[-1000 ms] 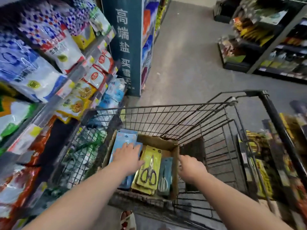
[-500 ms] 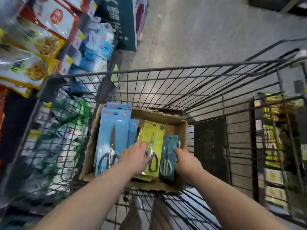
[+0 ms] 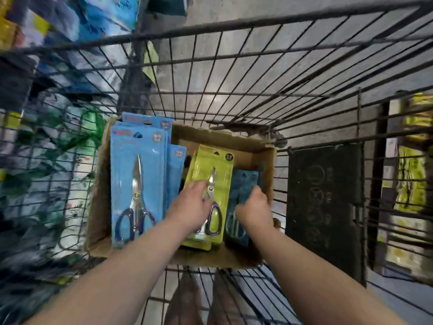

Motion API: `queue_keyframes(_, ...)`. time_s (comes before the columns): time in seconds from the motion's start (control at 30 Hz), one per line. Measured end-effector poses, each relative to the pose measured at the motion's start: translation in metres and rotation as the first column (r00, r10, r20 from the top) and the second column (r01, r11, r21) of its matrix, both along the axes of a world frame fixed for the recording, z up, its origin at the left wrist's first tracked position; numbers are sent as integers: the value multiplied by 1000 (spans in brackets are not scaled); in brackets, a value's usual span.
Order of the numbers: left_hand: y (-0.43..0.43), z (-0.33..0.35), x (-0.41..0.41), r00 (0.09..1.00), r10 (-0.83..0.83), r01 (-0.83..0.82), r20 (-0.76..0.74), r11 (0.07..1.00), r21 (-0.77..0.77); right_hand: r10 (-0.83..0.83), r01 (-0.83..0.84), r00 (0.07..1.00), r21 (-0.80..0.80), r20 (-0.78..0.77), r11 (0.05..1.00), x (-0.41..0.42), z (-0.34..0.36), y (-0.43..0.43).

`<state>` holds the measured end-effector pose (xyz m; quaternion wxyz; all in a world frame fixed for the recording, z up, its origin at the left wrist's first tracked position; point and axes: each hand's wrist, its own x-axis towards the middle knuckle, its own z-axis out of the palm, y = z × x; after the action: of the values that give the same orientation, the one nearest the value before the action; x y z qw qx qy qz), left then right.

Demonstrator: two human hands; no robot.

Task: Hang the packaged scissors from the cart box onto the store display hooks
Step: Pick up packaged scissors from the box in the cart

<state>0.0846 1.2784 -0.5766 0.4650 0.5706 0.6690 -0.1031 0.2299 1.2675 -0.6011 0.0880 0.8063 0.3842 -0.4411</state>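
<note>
A cardboard box [image 3: 212,257] sits in the wire cart [image 3: 234,34]. It holds packaged scissors: a stack of large light-blue packs [image 3: 138,174] on the left, yellow-green packs [image 3: 215,165] in the middle and a smaller teal pack [image 3: 244,184] on the right. My left hand [image 3: 189,206] lies on the top yellow-green pack, fingers spread over its left half. My right hand [image 3: 254,208] curls its fingers round the teal pack's upper part. No display hooks show clearly.
Blurred shelves of bagged goods [image 3: 46,160] stand close on the left of the cart. A dark panel [image 3: 324,207] hangs on the cart's right side, with yellow packaged goods [image 3: 412,188] beyond it. Grey floor [image 3: 234,10] lies ahead.
The view has tilted down and closer to the box. My left hand slid from the light-blue packs onto the yellow-green pack. My right hand moved from the box edge onto the teal pack.
</note>
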Motion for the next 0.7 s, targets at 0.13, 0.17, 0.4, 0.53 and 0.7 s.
queue_keyframes(0.13, -3, -5, 2, 998, 49, -49, 30, 999, -8, -126, 126, 991, -1, 35, 992, -7, -4, 2)
queue_keyframes(0.17, -3, -5, 2, 998, 55, -55, 38, 998, -7, -160, 160, 987, 5, 32, 987, -9, -6, 3)
queue_keyframes(0.4, -5, -7, -1, 991, 102, -102, 91, 995, -6, -26, 26, 998, 2, 52, 1000, -10, -9, 9)
queue_keyframes(0.53, -7, -11, -2, 989, 108, -108, 102, 994, -4, 259, -261, 962, 14, 85, 965, 2, -15, 32)
queue_keyframes(0.7, -10, -16, -2, 986, 123, -124, 116, 992, -5, 449, -436, 886, -122, 114, 891, 12, -25, 52)
